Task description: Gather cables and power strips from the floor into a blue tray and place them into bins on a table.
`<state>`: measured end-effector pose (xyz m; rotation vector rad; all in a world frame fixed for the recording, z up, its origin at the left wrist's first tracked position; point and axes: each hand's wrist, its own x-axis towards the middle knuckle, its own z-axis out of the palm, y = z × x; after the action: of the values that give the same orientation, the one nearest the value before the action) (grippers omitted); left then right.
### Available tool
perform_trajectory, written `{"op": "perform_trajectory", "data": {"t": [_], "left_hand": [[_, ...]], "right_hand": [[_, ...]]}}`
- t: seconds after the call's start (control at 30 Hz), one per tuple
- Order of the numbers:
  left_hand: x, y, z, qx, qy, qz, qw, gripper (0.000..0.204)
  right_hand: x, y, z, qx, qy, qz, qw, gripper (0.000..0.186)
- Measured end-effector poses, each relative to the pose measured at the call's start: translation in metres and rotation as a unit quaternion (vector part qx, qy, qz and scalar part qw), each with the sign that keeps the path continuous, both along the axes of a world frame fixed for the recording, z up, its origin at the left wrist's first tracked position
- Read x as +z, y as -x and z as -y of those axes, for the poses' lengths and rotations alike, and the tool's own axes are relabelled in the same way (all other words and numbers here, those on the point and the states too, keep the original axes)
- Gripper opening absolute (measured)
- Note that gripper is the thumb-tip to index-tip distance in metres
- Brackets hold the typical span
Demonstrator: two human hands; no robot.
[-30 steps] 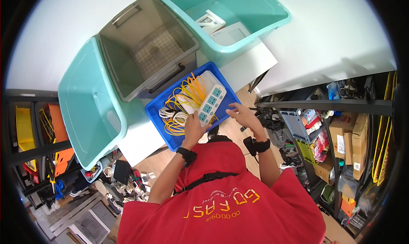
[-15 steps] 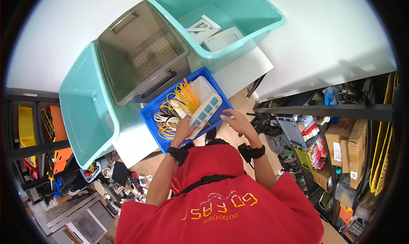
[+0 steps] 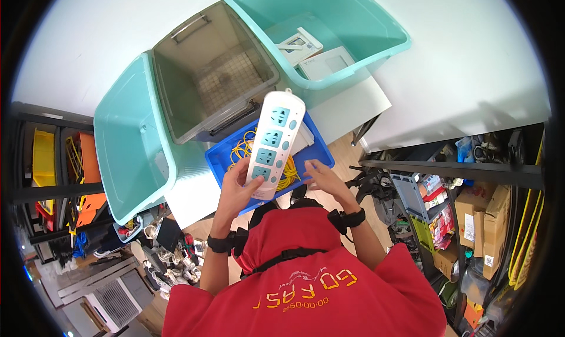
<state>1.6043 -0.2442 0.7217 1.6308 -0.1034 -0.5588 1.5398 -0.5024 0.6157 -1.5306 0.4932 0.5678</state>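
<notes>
My left hand [image 3: 238, 187] grips the near end of a white power strip [image 3: 275, 138] with teal sockets, lifted upright above a blue tray [image 3: 315, 154]. Yellow cables [image 3: 241, 152] lie coiled in that tray under the strip. My right hand [image 3: 321, 177] hovers at the tray's near right edge with fingers spread, holding nothing that I can see.
Behind the tray stands a grey bin [image 3: 206, 72] with a mesh floor. A teal bin [image 3: 353, 25] at the back holds flat white items [image 3: 318, 54]. Another teal bin [image 3: 120, 154] sits to the left. Cluttered metal shelves [image 3: 447, 184] stand on the right, more shelving on the left.
The power strip has come up out of the blue tray in my left hand and now stands raised over it. My right hand has let go and dropped to the tray's edge.
</notes>
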Motion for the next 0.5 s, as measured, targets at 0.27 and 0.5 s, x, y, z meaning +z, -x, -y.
{"op": "perform_trajectory", "data": {"t": [0.27,0.5], "left_hand": [[0.073,0.019,0.000,0.044,0.201,-0.005,0.979,0.056],[0.092,0.027,-0.014,0.077,0.313,-0.036,0.946,0.058]], "right_hand": [[0.008,-0.013,-0.032,0.003,-0.192,-0.087,0.978,0.075],[0.015,-0.023,-0.041,0.054,-0.353,-0.104,0.928,0.049]]}}
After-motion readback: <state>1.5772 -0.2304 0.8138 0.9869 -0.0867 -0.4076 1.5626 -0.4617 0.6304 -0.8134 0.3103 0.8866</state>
